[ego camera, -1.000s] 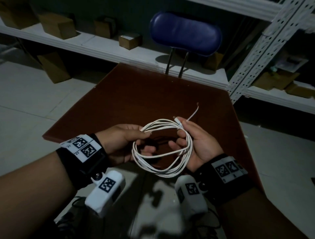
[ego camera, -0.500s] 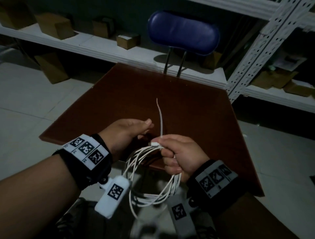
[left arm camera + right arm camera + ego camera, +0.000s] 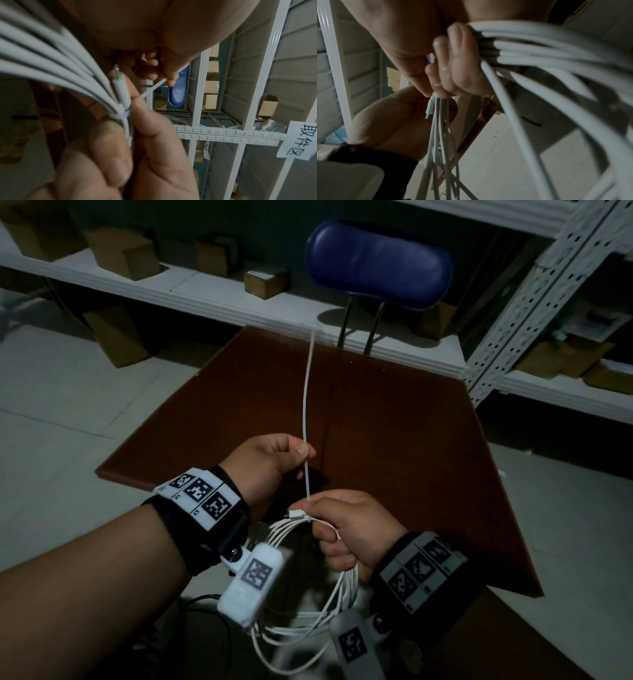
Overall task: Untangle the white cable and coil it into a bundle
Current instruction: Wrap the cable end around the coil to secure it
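The white cable [image 3: 339, 601] is coiled into several loops that hang below my right hand [image 3: 310, 506], which grips them near the table's front edge. A connector [image 3: 296, 513] sticks out to the left of that grip. A thin white strand [image 3: 306, 405] rises straight up from the bundle. My left hand [image 3: 305, 453], just above and to the left, pinches the strand between thumb and finger. The left wrist view shows the strand [image 3: 152, 90] wound round the gathered loops [image 3: 51, 56] beside the connector [image 3: 120, 86]. The right wrist view shows my fingers [image 3: 458, 56] curled round the coil [image 3: 539, 47].
A dark brown table [image 3: 394, 422] lies in front of the hands. A blue-backed chair [image 3: 380, 265] stands behind it. White shelves [image 3: 191, 289] with cardboard boxes [image 3: 123, 251] run along the back, and a perforated rack post [image 3: 513, 313] stands at the right.
My right hand turned over and closed round the coil, which now hangs down. My left hand let go of the loops, took the strand and drew it out longer, straight up.
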A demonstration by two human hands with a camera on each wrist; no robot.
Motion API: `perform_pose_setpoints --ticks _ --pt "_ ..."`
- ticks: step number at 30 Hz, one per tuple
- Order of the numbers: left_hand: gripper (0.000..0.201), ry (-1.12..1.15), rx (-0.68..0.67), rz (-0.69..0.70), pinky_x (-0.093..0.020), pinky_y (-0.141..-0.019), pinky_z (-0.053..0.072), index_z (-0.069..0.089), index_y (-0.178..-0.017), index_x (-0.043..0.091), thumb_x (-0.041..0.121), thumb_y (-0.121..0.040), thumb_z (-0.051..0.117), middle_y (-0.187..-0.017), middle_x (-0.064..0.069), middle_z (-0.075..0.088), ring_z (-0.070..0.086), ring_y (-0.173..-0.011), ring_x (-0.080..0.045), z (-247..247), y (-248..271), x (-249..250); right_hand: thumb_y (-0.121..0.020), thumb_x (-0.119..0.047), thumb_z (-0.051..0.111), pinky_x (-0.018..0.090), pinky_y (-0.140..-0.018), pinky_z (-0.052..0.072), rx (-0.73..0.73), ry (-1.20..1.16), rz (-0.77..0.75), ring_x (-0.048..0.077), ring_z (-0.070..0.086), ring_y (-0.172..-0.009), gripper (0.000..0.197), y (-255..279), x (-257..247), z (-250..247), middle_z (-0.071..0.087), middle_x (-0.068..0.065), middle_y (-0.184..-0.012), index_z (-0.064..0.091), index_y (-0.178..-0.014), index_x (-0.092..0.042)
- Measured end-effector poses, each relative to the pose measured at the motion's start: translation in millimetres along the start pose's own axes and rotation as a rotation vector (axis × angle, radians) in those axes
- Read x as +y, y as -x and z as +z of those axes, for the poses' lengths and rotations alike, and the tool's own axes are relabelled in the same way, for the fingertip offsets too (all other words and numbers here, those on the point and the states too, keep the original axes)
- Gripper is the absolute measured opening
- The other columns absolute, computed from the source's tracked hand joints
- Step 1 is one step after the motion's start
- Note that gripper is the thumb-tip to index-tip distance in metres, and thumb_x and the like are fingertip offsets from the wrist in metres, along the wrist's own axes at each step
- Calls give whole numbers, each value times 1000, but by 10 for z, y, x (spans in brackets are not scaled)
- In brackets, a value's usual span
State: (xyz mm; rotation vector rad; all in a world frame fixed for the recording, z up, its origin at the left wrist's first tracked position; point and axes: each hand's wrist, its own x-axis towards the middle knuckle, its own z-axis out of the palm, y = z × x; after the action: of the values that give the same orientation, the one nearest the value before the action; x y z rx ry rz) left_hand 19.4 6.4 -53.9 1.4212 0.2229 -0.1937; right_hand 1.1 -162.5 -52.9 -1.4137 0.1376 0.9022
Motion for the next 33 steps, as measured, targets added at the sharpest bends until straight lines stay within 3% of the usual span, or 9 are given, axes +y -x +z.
perform_pose_setpoints --ticks 5,9,12,14,18,22,27,31,33 --pt "25 76 9 -46 -32 -64 43 72 -79 15 16 -98 56 -63 -8 54 52 -59 -21 6 24 5 -99 -18 58 12 -38 20 19 -28 -10 8 25 -36 18 -16 46 27 37 1 -53 72 -101 -9" --pt "15 248 8 -125 -32 -59 40 64 -87 9 14 -97 54 -73 -11 58 58 -58 -19 -31 -11 114 -101 -19 59 13 -36 22 0 -140 -71 7 28 -37 21 -18 51 18 40 1 -56 69 -114 -6" --pt "17 348 1 -238 -29 -64 47 60 -84 18 21 -97 51 -74 1 67 68 -68 -15 -104 -82 167 -100 -20 59 15 -35 23 -27 -95 -56 7 31 -36 21 -4 17 -47 42 1 -56 68 -113 -6" --pt "18 395 37 -271 -25 -60 53 59 -85 20 23 -99 49 -68 5 67 70 -63 -12 -151 -118 191 -99 -20 61 16 -35 24 -32 -122 -56 8 32 -36 23 2 -16 -87 43 2 -56 68 -114 -3" --pt "21 462 123 -278 -21 -54 55 65 -85 14 24 -98 53 -63 4 67 68 -58 -8 -233 -151 207 -98 -16 61 17 -36 25 4 -187 -117 10 31 -35 23 11 -108 -155 42 4 -56 69 -112 0" --pt "18 508 130 -237 -19 -55 55 65 -96 12 24 -97 53 -67 7 71 69 -60 -6 -293 -168 224 -97 -24 62 17 -36 27 49 -272 -215 9 30 -33 27 12 -220 -244 38 3 -55 66 -113 -2" --pt "19 505 122 -245 -21 -63 55 67 -98 17 28 -97 51 -77 10 75 72 -68 -5 -345 -150 242 -86 -37 72 17 -36 20 145 -433 -322 6 24 -35 34 -17 -301 -441 31 -5 -53 68 -107 -11" --pt "18 459 46 -295 -36 -87 45 64 -81 25 34 -93 54 -95 5 76 67 -95 -14 -268 -68 194 -85 -29 76 16 -33 18 238 -547 -380 4 23 -34 16 -59 -286 -488 29 -7 -52 66 -90 -17" --pt "17 436 -15 -314 -39 -85 46 65 -82 23 35 -91 57 -101 -2 71 64 -91 -21 -166 -14 127 -88 -25 75 16 -33 18 280 -564 -391 4 24 -34 12 -82 -271 -462 29 -7 -51 66 -87 -16"
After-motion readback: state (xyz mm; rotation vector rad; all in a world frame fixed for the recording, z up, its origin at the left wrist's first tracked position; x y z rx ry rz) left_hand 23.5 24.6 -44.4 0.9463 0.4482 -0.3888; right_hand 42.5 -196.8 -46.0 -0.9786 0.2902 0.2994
